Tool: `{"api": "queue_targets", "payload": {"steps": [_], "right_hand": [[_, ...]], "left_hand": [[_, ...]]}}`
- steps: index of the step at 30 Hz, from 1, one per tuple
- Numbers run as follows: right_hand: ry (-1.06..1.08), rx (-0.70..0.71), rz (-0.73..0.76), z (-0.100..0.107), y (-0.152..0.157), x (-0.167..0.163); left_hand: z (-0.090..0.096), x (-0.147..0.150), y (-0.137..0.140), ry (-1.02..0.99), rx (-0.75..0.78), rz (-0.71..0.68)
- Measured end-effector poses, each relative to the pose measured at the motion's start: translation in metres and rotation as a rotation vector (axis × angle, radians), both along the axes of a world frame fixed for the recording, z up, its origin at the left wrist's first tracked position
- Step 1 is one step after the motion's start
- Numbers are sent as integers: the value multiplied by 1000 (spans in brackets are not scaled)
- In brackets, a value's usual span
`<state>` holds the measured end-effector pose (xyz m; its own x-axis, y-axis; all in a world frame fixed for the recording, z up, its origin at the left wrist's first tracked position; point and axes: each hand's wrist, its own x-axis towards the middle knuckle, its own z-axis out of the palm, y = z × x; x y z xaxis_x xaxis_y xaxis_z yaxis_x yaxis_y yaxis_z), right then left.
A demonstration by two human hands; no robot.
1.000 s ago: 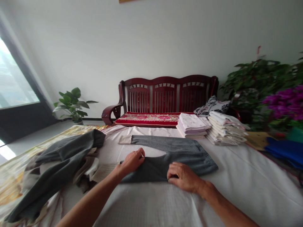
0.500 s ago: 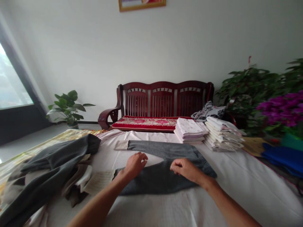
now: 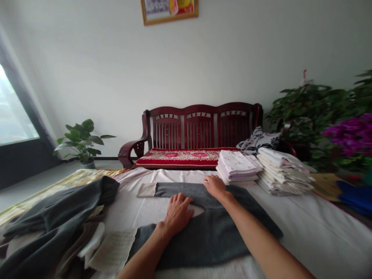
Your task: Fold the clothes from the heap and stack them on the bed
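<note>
Dark grey trousers (image 3: 209, 236) with cream ribbed cuffs lie spread on the white cloth, legs pointing left and waist to the right. My left hand (image 3: 178, 215) rests at the gap between the two legs, its fingers stretched out and the thumb apart. At the outer edge of the far leg, my right hand (image 3: 215, 186) lies with fingers extended over the fabric; its palm side is hidden. Neither hand visibly grips the cloth. A heap of rumpled grey, brown and white clothes (image 3: 66, 217) sits left of the trousers, partly against the near cuff.
Two stacks of folded cloths, a white and pink one (image 3: 238, 164) and a cream one (image 3: 283, 174), stand at the far right. A red wooden bench (image 3: 200, 120) is behind. Potted plants (image 3: 83, 139) flank it; blue fabric (image 3: 354, 195) lies at right.
My right hand has moved away from me to the far leg's edge, and its fingers have uncurled. My left hand has shifted right and flattened onto the trousers. The view has tilted up slightly.
</note>
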<state>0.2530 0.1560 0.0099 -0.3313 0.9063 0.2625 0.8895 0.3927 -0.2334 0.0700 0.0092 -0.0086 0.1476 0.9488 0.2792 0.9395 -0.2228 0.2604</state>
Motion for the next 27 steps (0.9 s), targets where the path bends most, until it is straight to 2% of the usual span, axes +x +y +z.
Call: {"api": "queue_targets", "payload": {"steps": [6, 14, 17, 21, 24, 27], "right_hand": [[-94, 33, 24, -7, 13, -9], [-102, 82, -66, -14, 22, -7], [-96, 103, -21, -9, 13, -6], [-92, 109, 115, -7, -11, -7], [-112, 58, 197, -17, -28, -6], [-148, -48, 191, -31, -36, -4]], "left_hand": [[-1, -2, 2, 8, 20, -12], [3, -4, 0, 16, -28, -10], [3, -5, 1, -4, -48, -13], [2, -6, 1, -30, -32, 27], [3, -6, 1, -17, -22, 121], [5, -6, 3, -7, -56, 150]]}}
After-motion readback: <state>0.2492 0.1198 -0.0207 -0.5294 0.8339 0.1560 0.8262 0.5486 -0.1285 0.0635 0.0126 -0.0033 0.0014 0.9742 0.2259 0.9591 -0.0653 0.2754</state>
